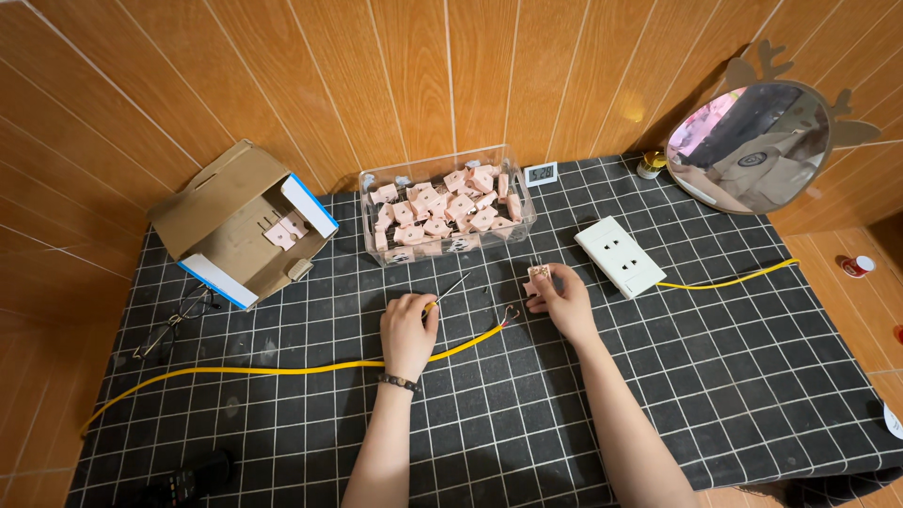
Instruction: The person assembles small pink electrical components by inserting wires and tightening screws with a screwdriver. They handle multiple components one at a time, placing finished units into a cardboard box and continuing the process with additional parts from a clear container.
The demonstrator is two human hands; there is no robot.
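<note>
- Two hands at the counter's middle: my left hand [408, 331] has its fingers closed on a thin screwdriver [450, 289], over the yellow cable [282, 369].
- My right hand [562, 299] pinches one small pink plug piece [539, 272].
- One clear box [444, 209] of pink pieces and one open cardboard box [235, 224] sit by the far edge.
- One white socket plate [620, 255] lies just right.

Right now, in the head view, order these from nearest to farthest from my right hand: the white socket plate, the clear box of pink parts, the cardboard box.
From the right hand:
1. White socket plate, just to its right.
2. Clear box of pink parts, up and to its left.
3. Cardboard box, far left, by the wall.
</note>
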